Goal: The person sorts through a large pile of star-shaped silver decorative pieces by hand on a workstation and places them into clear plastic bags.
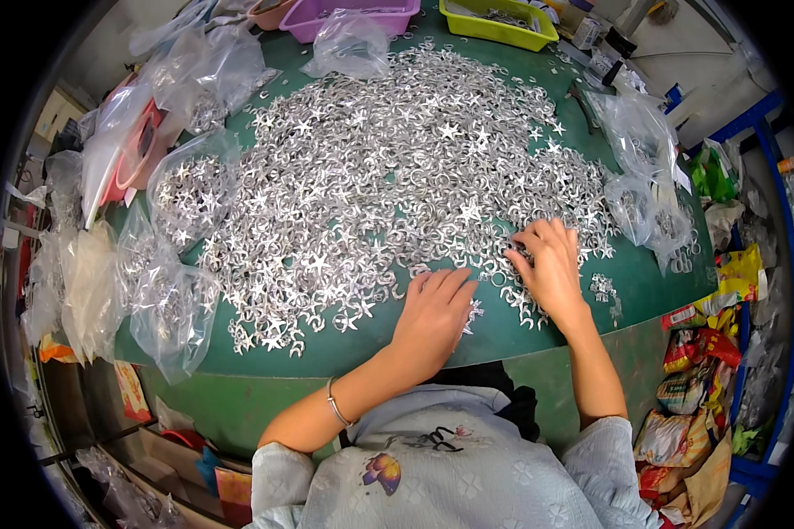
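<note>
Green table (538, 331) carries a large heap of small silver star-and-ring pieces (388, 176), spread from centre to near edge; loose strays lie betw. the hands and by the rt. wrist. Judged: pieces are light, thin, stiff metal or plated stock, slick, w/ pointed tips; likely to snag each other at the rings, so best pinched singly at the ring or a star arm w/ fingertips, not scooped. Left hand (432, 313) lies palm-down, fingers straight and together, flat on the heap's near edge; nothing gripped, though a piece under the palm can't be ruled out. Right hand (551, 264) is arched, fingers curled down into the pile, tips touching pieces; whether one is pinched cannot be told, tips hidden. Both forearms enter from lower edge, left wrist w/ thin bracelet (337, 407). Clear plastic bags (181, 189) part-filled w/ same pieces sit at left and right of heap; purple tray (313, 22) and yellow-green tray (494, 31) at far edge.
</note>
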`<action>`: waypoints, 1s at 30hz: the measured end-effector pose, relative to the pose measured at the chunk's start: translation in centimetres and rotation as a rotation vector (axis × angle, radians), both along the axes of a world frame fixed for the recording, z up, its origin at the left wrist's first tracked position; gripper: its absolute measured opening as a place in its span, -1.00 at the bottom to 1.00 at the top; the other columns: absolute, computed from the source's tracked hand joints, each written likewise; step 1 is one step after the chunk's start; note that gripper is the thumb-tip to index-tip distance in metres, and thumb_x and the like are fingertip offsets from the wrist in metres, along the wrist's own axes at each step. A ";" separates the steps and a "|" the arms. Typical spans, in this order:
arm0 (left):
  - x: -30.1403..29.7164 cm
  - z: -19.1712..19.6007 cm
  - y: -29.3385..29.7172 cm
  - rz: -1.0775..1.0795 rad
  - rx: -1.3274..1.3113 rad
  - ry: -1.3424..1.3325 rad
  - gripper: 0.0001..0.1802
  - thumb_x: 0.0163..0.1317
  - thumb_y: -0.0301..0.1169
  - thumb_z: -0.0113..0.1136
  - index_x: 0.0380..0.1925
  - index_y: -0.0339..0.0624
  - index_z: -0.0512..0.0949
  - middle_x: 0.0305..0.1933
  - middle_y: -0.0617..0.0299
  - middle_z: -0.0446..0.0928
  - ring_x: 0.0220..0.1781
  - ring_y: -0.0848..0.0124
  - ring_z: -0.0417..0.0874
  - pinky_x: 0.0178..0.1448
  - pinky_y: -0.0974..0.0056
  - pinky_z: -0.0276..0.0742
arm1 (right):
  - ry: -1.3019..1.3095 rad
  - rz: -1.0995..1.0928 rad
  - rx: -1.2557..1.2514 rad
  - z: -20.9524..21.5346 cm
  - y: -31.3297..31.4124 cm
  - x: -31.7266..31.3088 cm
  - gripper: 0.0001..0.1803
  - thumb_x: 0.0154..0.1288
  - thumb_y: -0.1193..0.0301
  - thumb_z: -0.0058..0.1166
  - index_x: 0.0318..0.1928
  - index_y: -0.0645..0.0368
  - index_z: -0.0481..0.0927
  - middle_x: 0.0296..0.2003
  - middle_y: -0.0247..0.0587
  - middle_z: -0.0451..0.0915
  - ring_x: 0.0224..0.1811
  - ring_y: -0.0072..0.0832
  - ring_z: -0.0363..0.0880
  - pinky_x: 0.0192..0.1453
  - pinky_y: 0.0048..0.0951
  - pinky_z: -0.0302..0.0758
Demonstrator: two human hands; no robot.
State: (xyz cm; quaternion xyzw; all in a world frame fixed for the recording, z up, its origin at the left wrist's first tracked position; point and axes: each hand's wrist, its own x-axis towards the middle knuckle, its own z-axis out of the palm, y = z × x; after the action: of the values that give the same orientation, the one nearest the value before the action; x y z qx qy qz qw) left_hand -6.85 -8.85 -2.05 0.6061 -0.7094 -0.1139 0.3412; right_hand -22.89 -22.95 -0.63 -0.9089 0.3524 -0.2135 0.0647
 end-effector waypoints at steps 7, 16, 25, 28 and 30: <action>-1.9 0.1 -1.0 -0.022 0.055 -0.055 -0.63 0.08 -0.51 0.23 -0.05 -0.23 0.49 -0.07 0.14 0.48 -0.03 0.20 0.47 0.05 0.15 0.31 | -0.279 0.036 0.038 2.1 0.0 -1.6 -0.87 0.06 0.49 0.27 -0.31 0.18 0.69 -0.37 -0.28 0.59 -0.26 -0.34 0.46 -0.13 -0.35 0.27; -1.4 0.2 -1.1 0.051 0.029 0.048 -0.68 0.10 -0.55 0.18 -0.09 -0.23 0.50 -0.08 0.10 0.50 -0.01 0.15 0.49 0.06 0.11 0.33 | -0.174 0.292 0.220 0.1 4.9 -2.2 -0.78 -0.05 0.49 0.32 -0.30 0.17 0.67 -0.28 -0.29 0.57 -0.23 -0.31 0.47 -0.14 -0.33 0.35; -2.8 -1.5 0.3 -0.174 0.095 -0.037 -0.67 0.11 -0.54 0.20 -0.07 -0.28 0.49 0.10 0.09 0.42 0.21 0.11 0.41 0.37 -0.05 0.19 | -0.013 0.153 0.208 0.3 3.8 -3.9 -0.74 -0.06 0.44 0.33 -0.28 0.16 0.63 -0.26 -0.33 0.46 -0.14 -0.33 0.38 -0.08 -0.31 0.24; -2.6 -0.7 0.5 -0.081 0.077 0.048 -0.62 0.10 -0.56 0.21 -0.03 -0.28 0.45 0.07 0.06 0.44 0.19 0.08 0.42 0.36 -0.07 0.21 | -0.140 0.131 0.221 0.6 3.4 -3.7 -0.73 -0.06 0.47 0.33 -0.26 0.18 0.63 -0.23 -0.28 0.52 -0.16 -0.31 0.42 -0.09 -0.32 0.27; -2.2 -0.5 0.8 -0.004 0.043 0.104 -0.60 0.10 -0.60 0.20 -0.01 -0.28 0.44 0.04 0.03 0.46 0.16 0.05 0.44 0.31 -0.04 0.27 | -0.287 0.122 0.246 0.5 3.3 -3.3 -0.72 -0.05 0.49 0.32 -0.25 0.18 0.63 -0.23 -0.26 0.55 -0.18 -0.30 0.44 -0.11 -0.33 0.29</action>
State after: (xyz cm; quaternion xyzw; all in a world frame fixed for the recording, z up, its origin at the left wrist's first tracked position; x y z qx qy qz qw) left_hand -9.10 -8.01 -2.51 0.6053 -0.6891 -0.1613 0.3643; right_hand -26.21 -19.68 -0.14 -0.8740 0.3073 -0.2921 0.2375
